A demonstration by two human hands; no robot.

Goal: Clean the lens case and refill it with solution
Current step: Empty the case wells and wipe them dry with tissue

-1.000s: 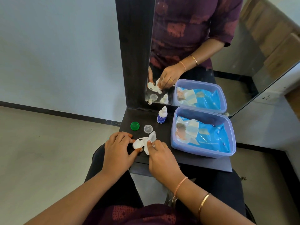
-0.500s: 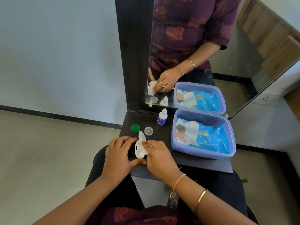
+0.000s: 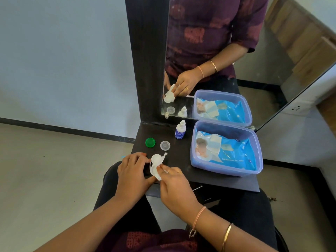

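Lens case (image 3: pixel 153 165) is gripped by the left hand (image 3: pixel 132 171) near the solution bottle (image 3: pixel 180 130), wiped with a white wipe (image 3: pixel 160 158) pinched in the right hand (image 3: pixel 174 182). Both caps (image 3: pixel 150 142) lie removed beside the bottle; cleaning appears underway, refilling not yet begun.

Both forearms reach in from about 6 o'clock and meet near the centre, the left hand (image 3: pixel 133 172) at 9 o'clock of the right hand (image 3: pixel 174 186), each with fingers curled and pinched closed, fingertips almost touching, bangles and a thread on the right wrist.
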